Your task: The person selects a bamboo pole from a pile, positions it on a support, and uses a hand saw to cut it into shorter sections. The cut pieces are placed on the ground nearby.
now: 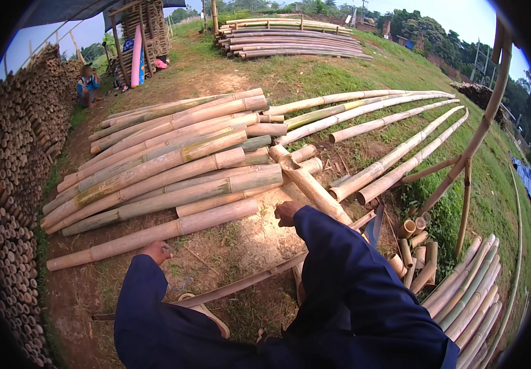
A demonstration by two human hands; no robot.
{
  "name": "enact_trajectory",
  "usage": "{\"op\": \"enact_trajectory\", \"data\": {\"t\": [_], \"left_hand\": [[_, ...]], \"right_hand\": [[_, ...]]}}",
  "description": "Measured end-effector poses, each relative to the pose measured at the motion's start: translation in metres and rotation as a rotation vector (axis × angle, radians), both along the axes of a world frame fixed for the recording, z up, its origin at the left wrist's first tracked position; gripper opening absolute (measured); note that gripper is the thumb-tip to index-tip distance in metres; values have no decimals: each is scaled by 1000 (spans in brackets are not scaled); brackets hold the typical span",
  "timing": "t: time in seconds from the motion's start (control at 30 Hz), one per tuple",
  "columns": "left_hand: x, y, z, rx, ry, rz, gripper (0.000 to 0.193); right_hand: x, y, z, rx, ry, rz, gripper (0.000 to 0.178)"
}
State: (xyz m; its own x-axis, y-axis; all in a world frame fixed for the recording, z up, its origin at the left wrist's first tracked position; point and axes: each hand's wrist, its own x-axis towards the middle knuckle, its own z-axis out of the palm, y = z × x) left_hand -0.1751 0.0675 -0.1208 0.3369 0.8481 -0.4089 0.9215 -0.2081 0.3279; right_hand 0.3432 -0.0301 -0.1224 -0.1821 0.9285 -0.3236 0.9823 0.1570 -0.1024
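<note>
Reaching down beside the front pole (155, 235), the left hand (156, 251) looks loosely curled, nothing seen in it; can't tell if it touches. The right hand (287, 213) is near the pole's cut end, back up, fingers mostly hidden; clenched or slack, can't tell, no visible load. The pole lies on the ground, just in front of the pile (173, 161). Handling, my guess: bamboo, stiff, fairly heavy for one hand, round so apt to roll, skin smooth and maybe slick, ends could split if knocked. Best hold: both hands underneath, spread either side of the middle, off the sharp rim. Farther out: pale dust (271, 232), notched post (318, 192), offcuts (423, 263) to the right.
</note>
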Motion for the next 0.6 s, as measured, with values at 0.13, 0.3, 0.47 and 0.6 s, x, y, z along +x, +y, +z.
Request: {"op": "enact_trajectory", "data": {"t": [0.13,0.3,0.47,0.6], "left_hand": [[2,2,-1,11,15,-19,58],[-1,3,-4,-3,-17,-6,55],[-9,10,-13,-11,-30,-15,56],[-14,9,-21,-34,3,30,53]], "right_hand": [[6,0,-7,29,9,5,28],[-1,0,-1,-17,-17,-6,27],[2,1,-4,24,8,10,27],[1,-1,-16,47,21,11,26]]}}
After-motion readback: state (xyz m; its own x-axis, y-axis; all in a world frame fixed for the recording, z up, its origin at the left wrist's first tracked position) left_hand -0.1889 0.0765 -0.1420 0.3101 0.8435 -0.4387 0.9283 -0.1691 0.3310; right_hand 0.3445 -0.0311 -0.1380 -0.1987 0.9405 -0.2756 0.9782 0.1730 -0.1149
